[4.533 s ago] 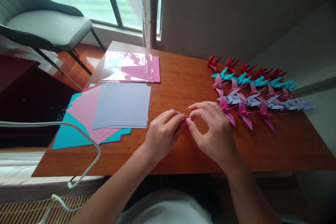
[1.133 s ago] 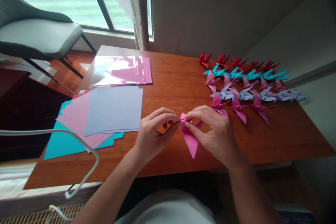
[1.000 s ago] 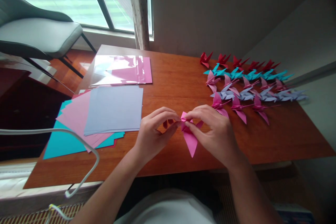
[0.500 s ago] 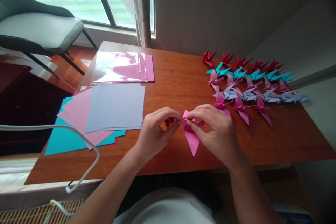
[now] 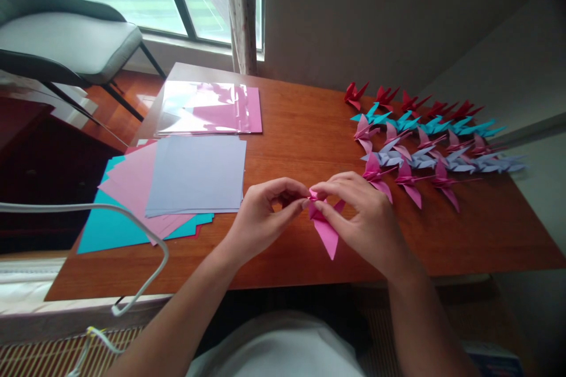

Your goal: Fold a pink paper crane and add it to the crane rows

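A half-folded pink paper crane [image 5: 326, 228] hangs just above the wooden table [image 5: 300, 129], one pointed wing aimed down toward me. My left hand [image 5: 260, 218] pinches its top left end between thumb and fingertips. My right hand [image 5: 360, 221] is closed on the crane's body and right side, fingers curled over it. Both hands meet near the middle of the table's front half. Part of the crane is hidden under my right fingers.
Rows of finished cranes [image 5: 424, 141] in red, teal, pink and lilac lie at the right. A stack of lilac, pink and teal sheets [image 5: 177, 188] sits at the left, a plastic sleeve of pink paper [image 5: 210, 109] behind it. A grey chair [image 5: 66, 41] and white cable [image 5: 145, 247] are at the left.
Over the last seconds a pointed wing has been drawn out of the small pink fold. In the last second the hands have barely shifted; the view has drifted slightly.
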Demonstrator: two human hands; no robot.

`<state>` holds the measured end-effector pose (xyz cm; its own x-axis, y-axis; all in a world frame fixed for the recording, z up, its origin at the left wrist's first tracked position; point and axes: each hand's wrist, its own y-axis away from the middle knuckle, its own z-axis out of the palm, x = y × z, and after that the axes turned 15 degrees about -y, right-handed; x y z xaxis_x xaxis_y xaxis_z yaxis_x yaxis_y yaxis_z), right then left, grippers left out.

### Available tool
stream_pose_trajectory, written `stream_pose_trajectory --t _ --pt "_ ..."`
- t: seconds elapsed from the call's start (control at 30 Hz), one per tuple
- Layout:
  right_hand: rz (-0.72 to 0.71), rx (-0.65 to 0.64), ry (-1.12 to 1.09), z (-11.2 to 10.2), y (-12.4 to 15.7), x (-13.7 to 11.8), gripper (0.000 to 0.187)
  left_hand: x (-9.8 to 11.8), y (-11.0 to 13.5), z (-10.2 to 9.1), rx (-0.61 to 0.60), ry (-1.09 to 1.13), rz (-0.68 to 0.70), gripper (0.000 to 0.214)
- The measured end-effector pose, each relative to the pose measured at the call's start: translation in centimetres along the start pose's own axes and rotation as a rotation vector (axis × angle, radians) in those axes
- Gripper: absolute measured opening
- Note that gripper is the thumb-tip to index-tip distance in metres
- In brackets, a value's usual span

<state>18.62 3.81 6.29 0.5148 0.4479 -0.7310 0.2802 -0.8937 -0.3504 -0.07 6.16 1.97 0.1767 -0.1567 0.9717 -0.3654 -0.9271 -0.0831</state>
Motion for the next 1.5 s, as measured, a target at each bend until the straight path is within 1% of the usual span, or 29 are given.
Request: stream_pose_trajectory --t 0.1,0.27,0.4,0.53,0.73,0.9,0.97,1.13,1.37,1.5 --pt "0.014 -0.042 -0.016 -0.19 -0.09 0.04 0.019 -0.03 0.08 -0.06 -0.011 -0.004 0.018 0.008" --pt "0.041 -0.075 -0.047 -0.55 -0.15 0.05 0.013 0.04 0.12 -0.15 0.006 -0.035 0.064 0.005" --pt "0.057 -0.038 -0.111 -0.5 -0.1 0.07 0.012 0.06 0.11 -0.01 0.011 -0.001 0.05 0.004" --pt "0.115 -0.002 -0.172 -0.33 -0.14 -0.1 0.011 0.09 0.16 0.13 0.014 0.038 0.032 0.007" --pt "0.184 0.023 -0.236 -0.16 -0.25 -0.33 0.011 0.32 0.17 0.04 -0.006 0.002 0.028 0.007" --pt "0.224 0.033 -0.298 -0.27 -0.27 -0.25 0.011 0.6 0.08 -0.21 0.016 0.016 -0.002 0.015" --pt "0.237 0.028 -0.317 -0.33 -0.27 -0.25 0.011 0.69 0.06 -0.31 0.007 -0.004 -0.01 0.019" --pt "0.239 0.033 -0.305 -0.33 -0.2 -0.21 0.011 0.78 0.14 -0.21 -0.043 -0.075 0.026 0.018" --pt "0.221 0.011 -0.262 -0.23 -0.14 -0.11 0.007 0.71 0.15 0.11 -0.028 -0.097 0.03 0.013" --pt "0.212 0.003 -0.273 -0.34 -0.17 -0.21 0.004 0.7 0.07 0.17 -0.018 -0.095 0.03 0.012"
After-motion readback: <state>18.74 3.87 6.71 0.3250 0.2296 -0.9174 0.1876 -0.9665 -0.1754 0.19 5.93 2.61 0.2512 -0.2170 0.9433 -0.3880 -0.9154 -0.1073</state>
